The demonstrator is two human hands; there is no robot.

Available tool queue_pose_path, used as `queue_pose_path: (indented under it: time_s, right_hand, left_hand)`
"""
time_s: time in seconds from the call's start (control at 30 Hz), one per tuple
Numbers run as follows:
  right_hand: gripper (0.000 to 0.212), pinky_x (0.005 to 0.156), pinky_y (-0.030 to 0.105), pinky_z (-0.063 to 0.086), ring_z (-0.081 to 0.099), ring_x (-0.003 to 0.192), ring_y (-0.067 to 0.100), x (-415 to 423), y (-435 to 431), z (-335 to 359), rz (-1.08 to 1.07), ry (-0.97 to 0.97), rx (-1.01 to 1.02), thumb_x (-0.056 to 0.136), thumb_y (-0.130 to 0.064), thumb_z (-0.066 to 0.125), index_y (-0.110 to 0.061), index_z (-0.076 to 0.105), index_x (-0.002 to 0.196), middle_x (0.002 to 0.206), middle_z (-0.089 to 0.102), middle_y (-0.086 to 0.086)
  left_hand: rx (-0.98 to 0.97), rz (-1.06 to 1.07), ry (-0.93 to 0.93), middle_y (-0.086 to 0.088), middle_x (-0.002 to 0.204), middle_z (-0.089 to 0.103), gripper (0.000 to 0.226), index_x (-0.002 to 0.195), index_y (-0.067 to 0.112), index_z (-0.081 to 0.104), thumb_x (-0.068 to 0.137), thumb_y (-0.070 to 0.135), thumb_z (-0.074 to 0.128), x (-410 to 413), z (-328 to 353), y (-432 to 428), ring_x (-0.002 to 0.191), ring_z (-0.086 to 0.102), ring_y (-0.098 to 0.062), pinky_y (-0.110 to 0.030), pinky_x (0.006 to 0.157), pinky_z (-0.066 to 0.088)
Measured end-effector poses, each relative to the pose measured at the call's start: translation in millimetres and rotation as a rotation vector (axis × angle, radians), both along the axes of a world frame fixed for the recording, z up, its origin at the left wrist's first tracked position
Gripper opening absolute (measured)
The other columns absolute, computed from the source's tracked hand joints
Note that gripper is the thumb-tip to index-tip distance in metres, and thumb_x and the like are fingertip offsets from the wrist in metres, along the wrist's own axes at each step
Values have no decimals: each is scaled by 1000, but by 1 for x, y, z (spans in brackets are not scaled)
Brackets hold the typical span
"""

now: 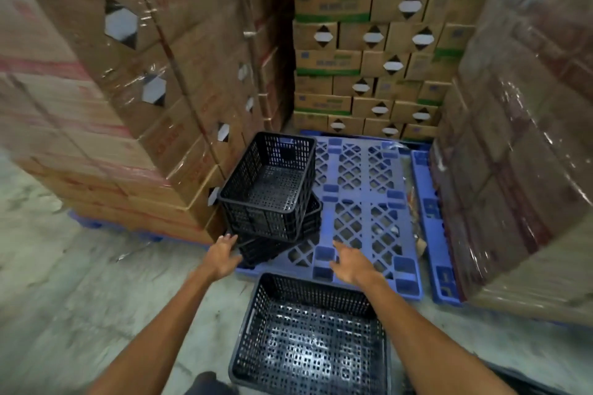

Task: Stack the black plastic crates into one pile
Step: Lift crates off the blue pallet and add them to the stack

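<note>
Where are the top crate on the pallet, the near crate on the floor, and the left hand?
top crate [269, 183]: head view, on its perforated floor
near crate [308, 340]: head view, on its inner floor
left hand [224, 255]: head view, on the back of the hand

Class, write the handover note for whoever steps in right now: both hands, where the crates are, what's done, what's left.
Left hand: open, empty, at the crate pile's near corner; contact unclear.
Right hand: open, empty, over the blue pallet.
The pile sits crookedly on the pallet's left edge, top crate askew.
One loose crate stands on the floor in front.
Done: some crates stacked.
Left: straighten the pile, add the loose crate.
</note>
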State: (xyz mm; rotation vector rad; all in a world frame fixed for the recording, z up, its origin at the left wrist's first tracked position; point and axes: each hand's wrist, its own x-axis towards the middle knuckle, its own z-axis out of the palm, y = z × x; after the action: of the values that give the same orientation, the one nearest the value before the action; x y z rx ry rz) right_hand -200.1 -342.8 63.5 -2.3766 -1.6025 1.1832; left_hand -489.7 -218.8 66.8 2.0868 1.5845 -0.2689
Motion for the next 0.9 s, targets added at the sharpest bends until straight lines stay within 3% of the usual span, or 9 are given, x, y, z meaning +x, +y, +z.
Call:
queue_pose_path:
  time_s: [0.07, 0.1, 0.17, 0.27, 0.4, 0.67, 0.73, 0.8, 0.9]
  right_hand:
    - [63, 59, 30, 44, 54, 70, 21, -3, 17, 16, -18, 28, 51, 102, -31, 43, -20, 13, 156, 112, 62, 15]
    - [64, 59, 30, 42, 55, 74, 22, -5, 28, 22, -27, 31, 82, 102, -32, 43, -20, 12, 156, 121, 61, 17]
    - [64, 74, 38, 50, 61, 101, 31, -14, 47, 26, -61, 52, 130, 101, -36, 43, -21, 14, 156, 140, 53, 14]
    - [64, 77, 39, 50, 58, 91, 29, -40, 78, 18, -170, 208, 113, 101, -41, 42, -21, 15, 156, 123, 59, 13]
    - [65, 111, 41, 36, 39, 138, 33, -81, 130, -1, -390, 399, 132, 100, -44, 41, -14, 22, 154, 155, 36, 11]
    - [66, 114, 43, 32, 36, 141, 33, -137, 281, -87, -1012, 655, 26, 100, -46, 42, -7, 29, 151, 155, 36, 14]
    - [61, 106, 40, 40, 47, 132, 34, -142, 307, -109, -1171, 713, -2, 99, -45, 44, -1, 45, 141, 145, 48, 18]
    - [52, 87, 36, 45, 60, 102, 33, -152, 351, -140, -1363, 744, -34, 97, -45, 48, 3, 62, 109, 112, 62, 24]
    - [40, 54, 32, 36, 44, 47, 20, -166, 386, -161, -1697, 849, -148, 92, -44, 59, -12, 53, 69, 63, 52, 11]
  left_hand:
    - [62, 17, 0, -14, 164, 21, 66, 155, 10, 26, 97, 25, 53, 0, 26, 28, 152, 19, -27, -32, 119, 23]
    - [87, 17, -16, -14, 163, 22, 66, 155, 11, 26, 96, 25, 53, 1, 37, 43, 152, 20, -27, -34, 119, 24]
    - [137, 0, -45, -14, 162, 25, 66, 154, 11, 30, 95, 26, 55, 5, 58, 70, 151, 24, -28, -35, 119, 26]
    - [205, -39, -42, -14, 162, 26, 65, 153, 12, 32, 94, 27, 55, 12, 75, 116, 151, 25, -28, -36, 119, 25]
    - [224, -113, -71, -11, 163, 22, 65, 154, 14, 29, 95, 27, 54, 32, 76, 194, 153, 18, -26, -37, 121, 21]
    - [209, -398, -52, -15, 163, 23, 66, 153, 13, 30, 95, 27, 56, 125, -4, 447, 152, 19, -29, -39, 121, 23]
    - [200, -478, -29, -17, 162, 22, 68, 153, 10, 30, 94, 28, 57, 151, -30, 490, 152, 17, -31, -40, 122, 22]
    - [196, -535, -16, -19, 163, 20, 71, 154, 8, 27, 93, 28, 58, 177, -56, 549, 153, 14, -33, -41, 122, 20]
    - [200, -597, 39, -19, 164, 14, 78, 156, 8, 20, 92, 31, 58, 194, -98, 596, 153, 11, -35, -45, 123, 17]
